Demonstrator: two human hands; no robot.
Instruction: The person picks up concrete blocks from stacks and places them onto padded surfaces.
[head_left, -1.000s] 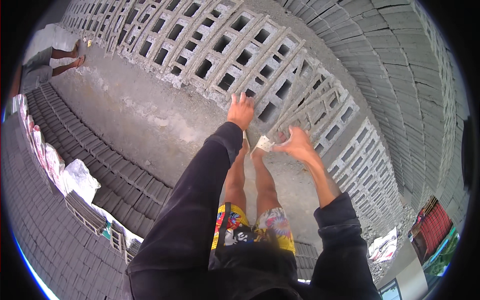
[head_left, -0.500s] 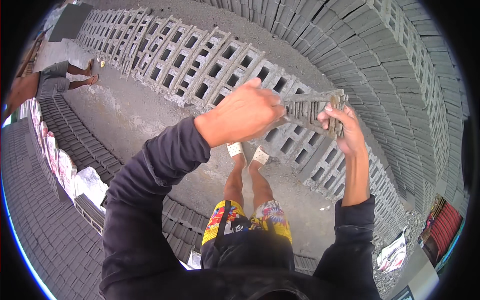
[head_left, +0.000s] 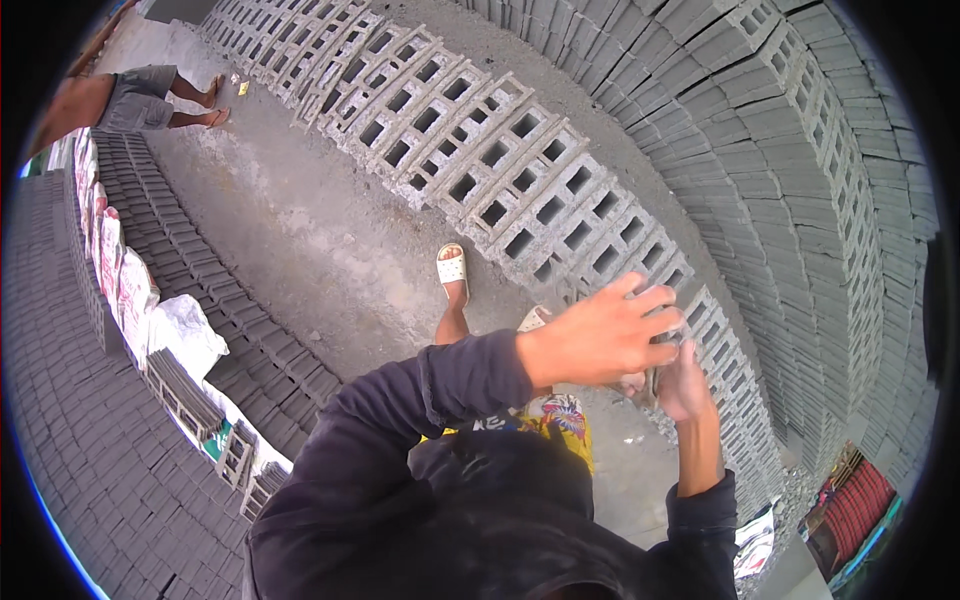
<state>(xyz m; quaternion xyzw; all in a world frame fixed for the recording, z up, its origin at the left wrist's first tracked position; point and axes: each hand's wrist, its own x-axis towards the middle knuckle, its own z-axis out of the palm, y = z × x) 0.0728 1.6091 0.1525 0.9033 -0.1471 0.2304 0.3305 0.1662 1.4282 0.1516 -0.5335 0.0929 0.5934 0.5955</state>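
My left hand is in front of me at the right of the middle, with its fingers bent and apart. I see nothing held in it. Close beside its fingertips is my right hand, thumb up and fingers curled inward. A narrow strip of something greyish shows at the right hand's fingers, mostly hidden behind the left hand. Beneath both hands runs a long row of grey hollow concrete blocks, standing side by side with their holes facing up.
Tall stacks of grey blocks rise on the right. Lower block stacks and white sacks line the left. A person in grey shorts stands at the upper left on the concrete floor. My slippers are beside the row.
Both hands have moved down and closer together, the left one also rightward. The rough grey ridged piece between them is now mostly hidden. My view and feet have shifted along the block row.
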